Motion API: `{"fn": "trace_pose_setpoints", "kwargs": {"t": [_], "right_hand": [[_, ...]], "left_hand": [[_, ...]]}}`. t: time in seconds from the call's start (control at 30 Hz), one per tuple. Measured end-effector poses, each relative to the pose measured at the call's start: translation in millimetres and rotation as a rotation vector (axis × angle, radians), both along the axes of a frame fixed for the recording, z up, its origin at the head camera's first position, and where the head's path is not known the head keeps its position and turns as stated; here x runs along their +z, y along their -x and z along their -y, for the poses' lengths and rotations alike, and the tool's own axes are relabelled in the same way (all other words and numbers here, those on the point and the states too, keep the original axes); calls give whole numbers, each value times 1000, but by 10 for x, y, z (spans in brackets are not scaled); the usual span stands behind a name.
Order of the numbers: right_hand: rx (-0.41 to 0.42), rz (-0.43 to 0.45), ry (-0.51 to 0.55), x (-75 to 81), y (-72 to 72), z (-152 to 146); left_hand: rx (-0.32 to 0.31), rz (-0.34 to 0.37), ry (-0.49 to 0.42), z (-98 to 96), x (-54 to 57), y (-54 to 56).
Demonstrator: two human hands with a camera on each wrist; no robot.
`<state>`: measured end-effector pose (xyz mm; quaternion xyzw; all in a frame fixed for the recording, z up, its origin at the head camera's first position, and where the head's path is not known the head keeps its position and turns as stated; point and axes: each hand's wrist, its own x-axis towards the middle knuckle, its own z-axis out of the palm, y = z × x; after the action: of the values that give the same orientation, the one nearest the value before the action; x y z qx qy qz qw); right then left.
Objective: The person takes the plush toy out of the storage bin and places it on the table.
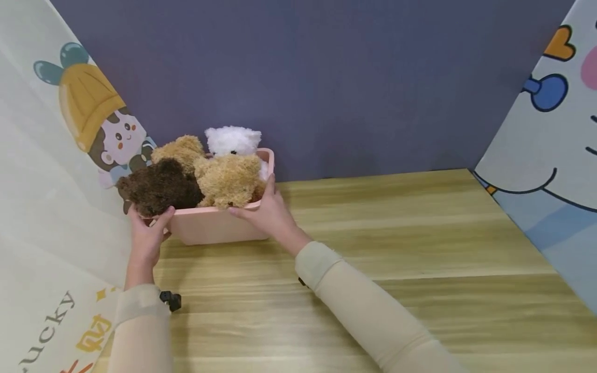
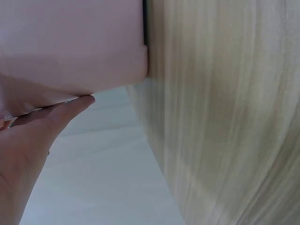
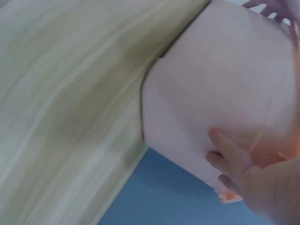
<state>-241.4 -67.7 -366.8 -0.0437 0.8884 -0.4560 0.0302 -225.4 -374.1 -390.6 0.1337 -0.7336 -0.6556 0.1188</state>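
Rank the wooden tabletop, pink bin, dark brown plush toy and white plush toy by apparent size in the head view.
1. Wooden tabletop
2. Pink bin, by whole outline
3. Dark brown plush toy
4. White plush toy, partly hidden; visible part only

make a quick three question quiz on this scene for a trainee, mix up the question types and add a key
1. Fill in the gap: In the head view, the white plush toy sits ____ the front tan plush toy.

2. True or false: The right grip touches the pink bin.

3. Multiple choice: Which plush toy is nearest the left grip?
a) the white plush toy
b) the dark brown plush toy
c) the front tan plush toy

Key: 1. behind; 2. true; 3. b
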Motion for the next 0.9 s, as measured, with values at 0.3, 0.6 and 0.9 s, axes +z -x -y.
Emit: {"fn": "trace_pose_setpoints", "kwargs": {"t": [0.3, 0.6, 0.9], "right_hand": [[-46, -22, -74, -10, -8, 47], [-4, -94, -320, 28, -87, -98], [-5, -86, -354, -4, -169, -255]], "left_hand": [[21, 11, -4, 31, -11, 20], [-12, 34, 37, -17, -27, 3], [-12, 39, 60, -140, -55, -127]]}}
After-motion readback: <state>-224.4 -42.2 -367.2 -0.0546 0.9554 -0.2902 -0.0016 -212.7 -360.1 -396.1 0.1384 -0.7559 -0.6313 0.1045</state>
